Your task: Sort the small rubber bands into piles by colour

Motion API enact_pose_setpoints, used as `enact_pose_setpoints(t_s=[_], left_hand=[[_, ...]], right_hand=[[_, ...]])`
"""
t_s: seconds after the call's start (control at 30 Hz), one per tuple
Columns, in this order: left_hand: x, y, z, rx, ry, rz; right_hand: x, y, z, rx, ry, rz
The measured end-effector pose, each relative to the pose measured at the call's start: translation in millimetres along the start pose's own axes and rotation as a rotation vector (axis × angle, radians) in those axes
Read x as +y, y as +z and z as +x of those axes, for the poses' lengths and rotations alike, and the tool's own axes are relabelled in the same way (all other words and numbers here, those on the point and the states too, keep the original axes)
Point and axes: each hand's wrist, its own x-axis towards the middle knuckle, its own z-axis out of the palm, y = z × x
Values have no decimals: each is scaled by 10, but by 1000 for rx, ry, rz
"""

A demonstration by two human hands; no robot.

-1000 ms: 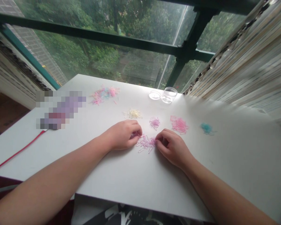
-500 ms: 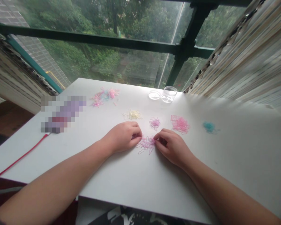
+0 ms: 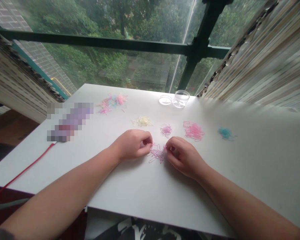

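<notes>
Left hand: your left hand (image 3: 131, 145) lay curled on the tabletop (image 3: 145, 186), its fingers (image 3: 147, 141) bent inward and pinched at the 9 o'clock edge of the lilac band pile (image 3: 158, 153); whether a band was caught between them could not be told
Right hand: your right hand (image 3: 183, 155) rested at the pile's 3 o'clock side, fingers (image 3: 170, 146) curled and nipped together on the strands at its edge
Lilac band pile: a loose tangle of thin pale purple loops, flat on the tabletop between both hands, touching each
Sorted heaps: at 12 o'clock from the pile sat a small purple heap (image 3: 166, 130); toward 1 o'clock a pink heap (image 3: 193, 130); at 2 o'clock, well apart, a teal heap (image 3: 225, 133); at 11 o'clock a yellow heap (image 3: 143, 121)
Mixed heap: pink and blue bands (image 3: 112, 101) lay far off at 10 o'clock
Clear jar: it stood (image 3: 181, 99) near the far edge, its lid (image 3: 165, 100) just beside it
</notes>
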Motion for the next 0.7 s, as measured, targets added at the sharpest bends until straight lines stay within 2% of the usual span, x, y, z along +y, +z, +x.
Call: enact_pose_setpoints(t_s=[0.3, 0.53, 0.7], left_hand=[[11, 27, 4, 8, 26, -32], [19, 43, 19, 22, 175, -69], [43, 56, 12, 6, 211, -89]], right_hand=[[-40, -7, 18, -14, -65, -123], [-73, -2, 38, -41, -126, -199], [-47, 23, 49, -15, -117, -150]])
